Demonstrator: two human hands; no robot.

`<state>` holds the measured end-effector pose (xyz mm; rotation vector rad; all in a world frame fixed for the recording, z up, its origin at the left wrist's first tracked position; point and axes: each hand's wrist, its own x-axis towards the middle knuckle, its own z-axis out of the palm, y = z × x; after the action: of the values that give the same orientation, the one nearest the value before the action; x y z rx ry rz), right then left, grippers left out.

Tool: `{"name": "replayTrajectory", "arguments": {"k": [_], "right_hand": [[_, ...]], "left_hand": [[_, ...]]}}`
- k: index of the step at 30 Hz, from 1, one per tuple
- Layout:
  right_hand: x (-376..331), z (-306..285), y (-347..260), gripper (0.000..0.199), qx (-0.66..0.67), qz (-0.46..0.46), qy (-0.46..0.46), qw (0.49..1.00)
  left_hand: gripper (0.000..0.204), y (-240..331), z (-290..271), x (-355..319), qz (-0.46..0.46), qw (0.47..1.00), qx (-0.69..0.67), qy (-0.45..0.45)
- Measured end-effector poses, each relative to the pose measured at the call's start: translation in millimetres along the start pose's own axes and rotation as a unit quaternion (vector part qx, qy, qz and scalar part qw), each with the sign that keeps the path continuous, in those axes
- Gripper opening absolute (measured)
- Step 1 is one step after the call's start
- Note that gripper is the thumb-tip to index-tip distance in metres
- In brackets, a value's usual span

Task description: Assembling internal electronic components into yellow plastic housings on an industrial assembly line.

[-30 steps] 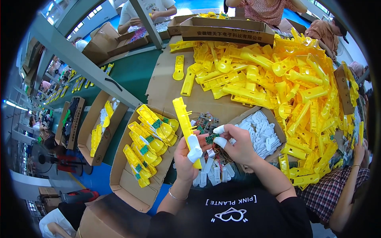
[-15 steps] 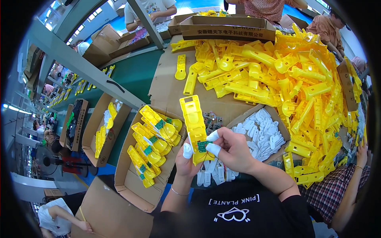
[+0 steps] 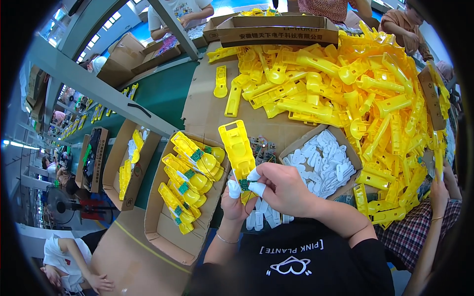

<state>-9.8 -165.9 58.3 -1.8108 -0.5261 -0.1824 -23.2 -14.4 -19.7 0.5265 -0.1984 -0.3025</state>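
Note:
My left hand [image 3: 235, 208], white covers on its fingertips, grips the lower end of a long yellow plastic shell [image 3: 238, 143]. The shell's hollow side faces up, and its far end points away from me. With covered thumb and forefinger, my right hand [image 3: 286, 188] pinches a small green circuit board [image 3: 244, 184] at the shell's lower end. Thin wires show near the board. To the left, a cardboard box [image 3: 170, 241] holds several yellow shells [image 3: 183, 172] with green boards and wires on them. White plastic pieces [image 3: 266, 214] lie just beyond my shirt.
A large heap of yellow shells [image 3: 345, 93] covers the right and far side. Beside my right hand stands a carton of white plastic parts [image 3: 321, 163]. Small circuit boards [image 3: 261, 148] lie beyond my hands. A grey metal post [image 3: 98, 84] slants across the left; co-workers sit around.
The green board in my right fingers has shifted slightly left and down, deeper toward the shell's lower end. A co-worker at lower left has moved a large cardboard sheet.

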Motion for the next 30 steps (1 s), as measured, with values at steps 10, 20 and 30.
{"name": "replayTrajectory", "arguments": {"k": [10,20,30], "right_hand": [[-9,2,6,0.024,-0.205,-0.162,0.007,0.965],[-7,-4,7,0.021,-0.233,-0.184,-0.055,0.953],[-11,-8,15,0.023,-0.214,-0.196,-0.008,0.957]], "left_hand": [[0.05,1,17,3,0.003,0.998,0.004,0.063],[0.043,-4,20,2,-0.022,0.996,0.049,0.07],[0.049,-13,23,2,0.024,0.989,0.133,0.066]]}}
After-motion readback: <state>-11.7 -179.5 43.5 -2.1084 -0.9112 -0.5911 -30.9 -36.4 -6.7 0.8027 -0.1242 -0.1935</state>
